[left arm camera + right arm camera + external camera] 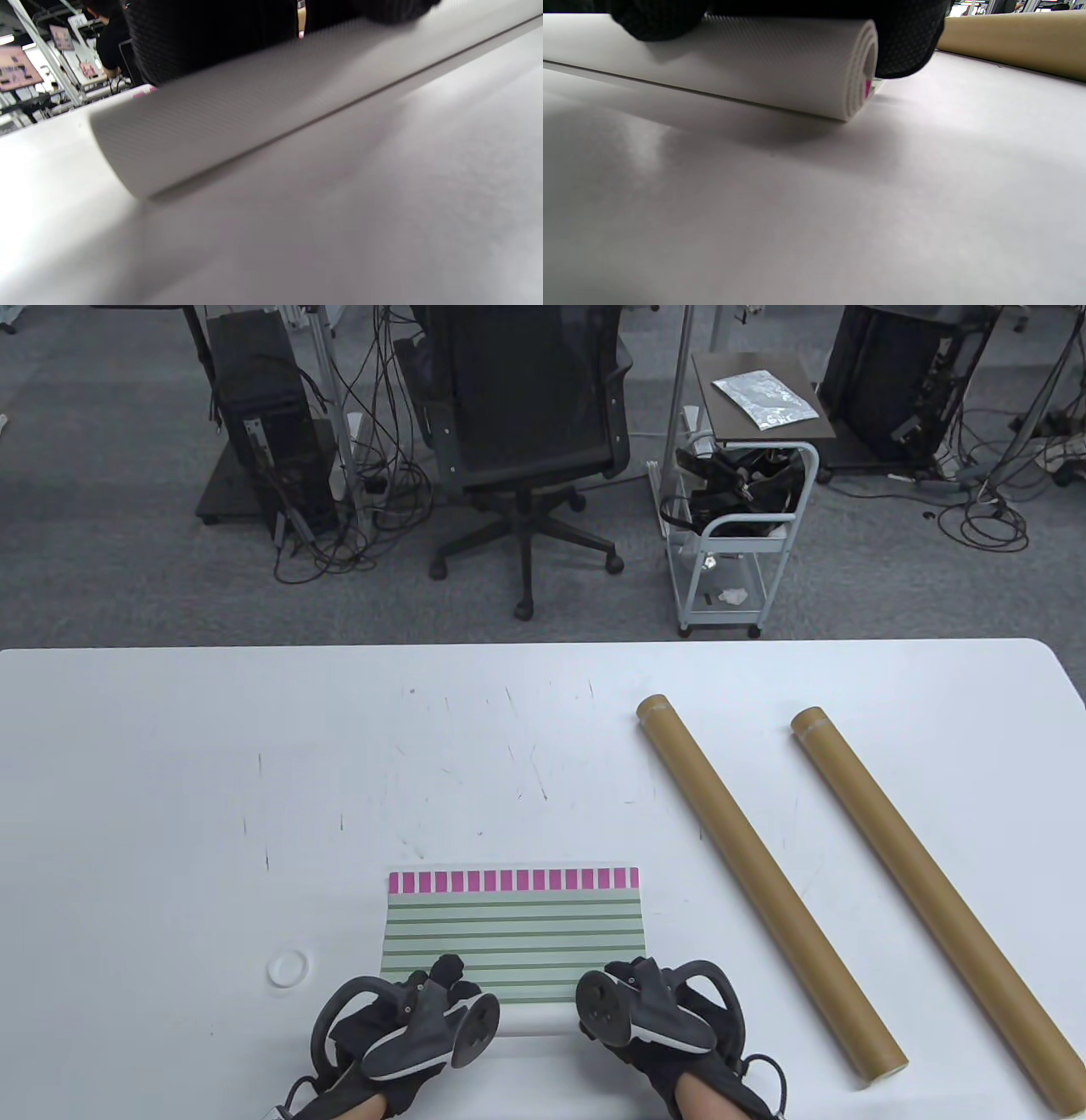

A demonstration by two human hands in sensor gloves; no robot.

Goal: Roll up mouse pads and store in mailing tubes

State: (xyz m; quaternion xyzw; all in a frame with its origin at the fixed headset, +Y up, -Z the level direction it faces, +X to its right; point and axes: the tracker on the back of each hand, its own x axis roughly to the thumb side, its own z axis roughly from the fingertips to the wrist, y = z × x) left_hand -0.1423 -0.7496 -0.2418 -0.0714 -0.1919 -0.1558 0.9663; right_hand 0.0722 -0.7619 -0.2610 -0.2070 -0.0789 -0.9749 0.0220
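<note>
A mouse pad [513,937] with green stripes and a pink-and-white far edge lies at the table's near middle. Its near part is wound into a white roll [536,1023], which also shows in the left wrist view [237,110] and the right wrist view [763,59]. My left hand [424,1014] rests on the roll's left end. My right hand [653,1005] rests on its right end, gloved fingers [903,42] draped over the top. Two brown mailing tubes [764,882] [933,903] lie slanted to the right, apart from both hands.
A white round cap [287,967] lies on the table left of the pad. The white table [254,780] is scuffed in the middle. One tube shows in the right wrist view [1014,42]. A chair and a cart stand on the floor beyond the far edge.
</note>
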